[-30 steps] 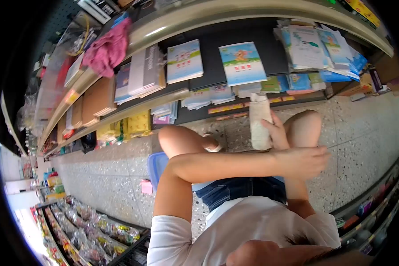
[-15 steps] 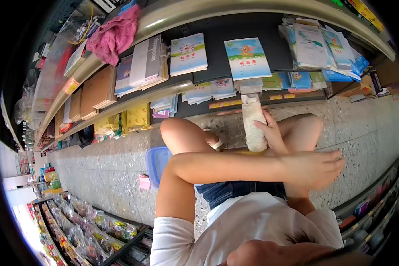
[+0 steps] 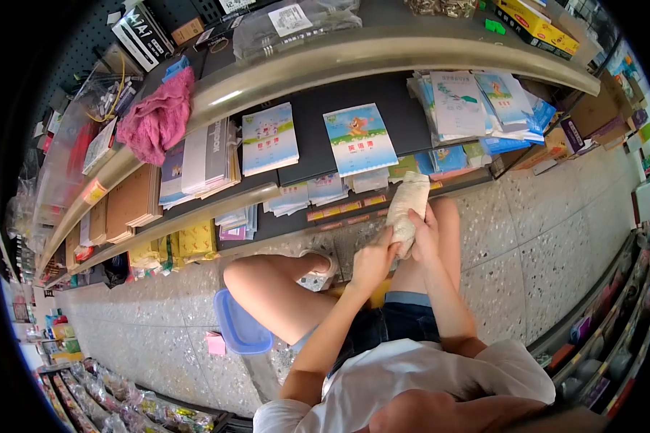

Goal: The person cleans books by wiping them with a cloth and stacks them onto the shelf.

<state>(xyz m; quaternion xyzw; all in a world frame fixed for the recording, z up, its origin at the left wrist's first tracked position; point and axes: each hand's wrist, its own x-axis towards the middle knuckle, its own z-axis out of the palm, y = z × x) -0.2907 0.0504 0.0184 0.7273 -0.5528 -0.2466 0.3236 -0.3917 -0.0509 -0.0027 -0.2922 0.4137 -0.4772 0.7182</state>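
Right hand [image 3: 427, 238] carries the pale bundle [image 3: 410, 200], fingers wrapped round its right side and clamped, thumb across the front; left hand [image 3: 373, 264] meets the lower end, fingers bent inward and seemingly closed on its edge, though part of that contact is hidden. The bundle sits over the space between the knees, in front of the lower shelf, upper end tilted away and to the right; material cannot be told for certain. Judgement: the right hand bears the weight while the left steadies the low end, and the seated, knees-apart posture leaves both forearms room. On the dark shelf [image 3: 310, 130], the left booklet [image 3: 270, 138] and right booklet [image 3: 360, 138] lie face up with gaps between stacks, presumably so covers can be read. Pink cloth [image 3: 157, 119] drapes over the upper shelf edge, probably to stay within reach; blue container [image 3: 243, 326] stands on the floor beside the left leg. Compared with half a second earlier: the left hand, then crossed over the right forearm and apart from the bundle, now touches it; the bundle leans further right; the view now takes in more of the upper shelf.
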